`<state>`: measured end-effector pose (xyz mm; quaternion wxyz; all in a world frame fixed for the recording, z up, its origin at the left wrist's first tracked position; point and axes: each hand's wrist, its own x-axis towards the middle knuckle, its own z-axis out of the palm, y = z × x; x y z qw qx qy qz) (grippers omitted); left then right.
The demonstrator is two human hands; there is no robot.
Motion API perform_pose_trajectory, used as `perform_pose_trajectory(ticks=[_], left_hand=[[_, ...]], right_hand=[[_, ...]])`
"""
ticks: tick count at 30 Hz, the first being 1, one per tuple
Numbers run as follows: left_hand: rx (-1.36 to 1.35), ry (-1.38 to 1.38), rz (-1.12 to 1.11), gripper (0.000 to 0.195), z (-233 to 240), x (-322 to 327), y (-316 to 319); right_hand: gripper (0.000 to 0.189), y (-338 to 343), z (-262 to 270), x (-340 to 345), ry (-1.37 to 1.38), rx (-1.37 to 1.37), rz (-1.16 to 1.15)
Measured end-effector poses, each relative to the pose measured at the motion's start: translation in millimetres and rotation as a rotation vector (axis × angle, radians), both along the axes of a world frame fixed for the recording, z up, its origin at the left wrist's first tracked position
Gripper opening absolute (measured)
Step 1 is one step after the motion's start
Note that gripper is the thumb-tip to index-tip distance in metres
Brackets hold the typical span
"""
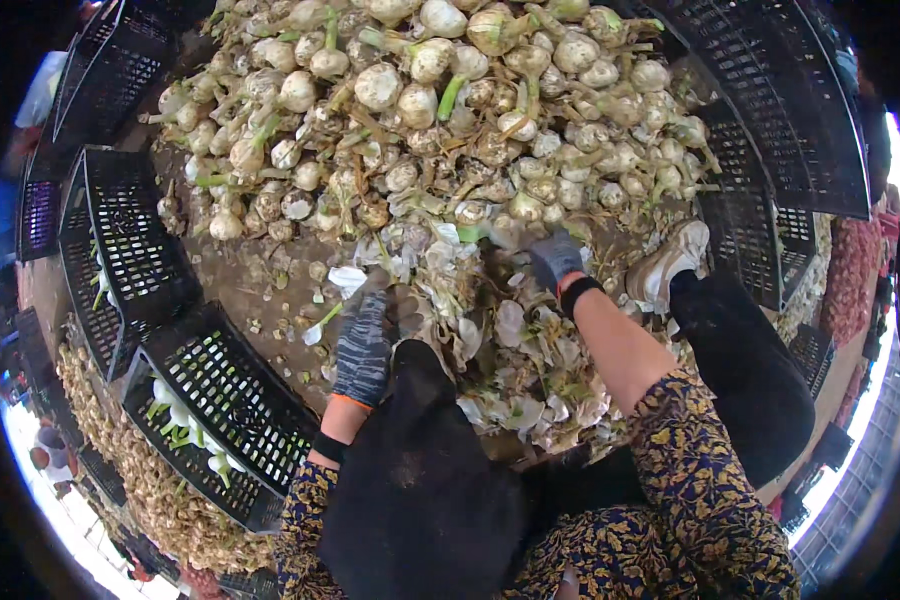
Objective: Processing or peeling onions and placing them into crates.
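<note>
A large heap of untrimmed garlic bulbs (379, 86) lies on the floor before me. My left hand (364, 345), in a grey striped knit glove, rests beside my bent knee with its fingertips by loose skins; whether it holds anything cannot be made out. At the near edge of the heap is my right hand (556, 259), also gloved, its fingertips blurred against a garlic bulb (506, 231); its grip is unclear. Peeled garlic skins (529, 337) are piled between my legs. A garlic piece with a green stem (313, 333) lies left of my left hand.
Black plastic crates stand at the left, one (232, 405) holding clean white garlic with green stems (184, 420). More black crates (772, 97) are stacked at the right. My shoe (671, 262) is beside the heap. Another garlic pile (157, 487) and a person (52, 454) are at lower left.
</note>
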<state>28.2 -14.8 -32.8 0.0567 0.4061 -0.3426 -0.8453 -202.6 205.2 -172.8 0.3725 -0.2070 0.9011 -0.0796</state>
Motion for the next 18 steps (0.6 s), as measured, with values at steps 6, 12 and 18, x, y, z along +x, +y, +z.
perform_pose_trajectory(ticks=[6,12,18], left_hand=[[-0.16,-0.016,-0.112,0.041,1,3,2],[-0.679,0.047,-0.361,0.046,23,-13,11],[-0.745,0.126,-0.479,0.061,55,-27,6]], right_hand=[[0.045,-30,56,9,0.176,0.099,0.203],[0.039,-57,162,63,0.333,-0.541,0.266],[0.035,-96,209,96,0.198,-0.631,0.479]])
